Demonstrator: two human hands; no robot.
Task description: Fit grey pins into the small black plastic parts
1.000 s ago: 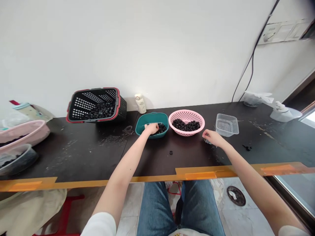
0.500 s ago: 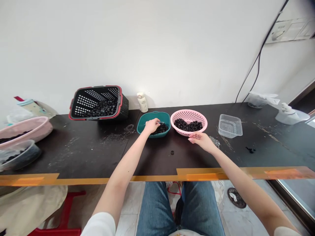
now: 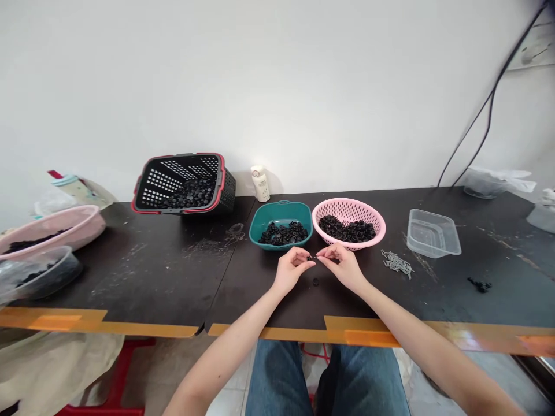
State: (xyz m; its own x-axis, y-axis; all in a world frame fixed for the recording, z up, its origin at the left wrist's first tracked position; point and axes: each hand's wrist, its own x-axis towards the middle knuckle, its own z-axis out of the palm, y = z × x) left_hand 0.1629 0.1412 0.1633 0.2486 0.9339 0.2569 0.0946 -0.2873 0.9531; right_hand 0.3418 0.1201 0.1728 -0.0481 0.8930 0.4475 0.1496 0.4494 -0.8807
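Observation:
My left hand (image 3: 293,269) pinches a small black part (image 3: 309,258) between thumb and fingertips, just in front of the baskets. Close beside it, my right hand (image 3: 343,267) is closed in a pinch at the same spot; whatever its fingertips hold is too small to make out. Below the hands, a small black ring (image 3: 315,282) lies on the dark table. Behind them stand a teal basket (image 3: 258,217) and a pink perforated basket (image 3: 380,224), both with many small black parts inside.
Grey pins (image 3: 397,263) lie right of the hands, near a clear plastic container (image 3: 433,248). Black pieces (image 3: 480,285) lie farther right. A black-and-red basket (image 3: 222,184), white bottle (image 3: 261,184) and pink basin (image 3: 93,222) stand leftward. Orange tape (image 3: 277,334) lines the front edge.
My left hand has come out of the teal basket toward me with a small black part. My right hand has moved from the pink basket's front to meet it. The view has shifted slightly.

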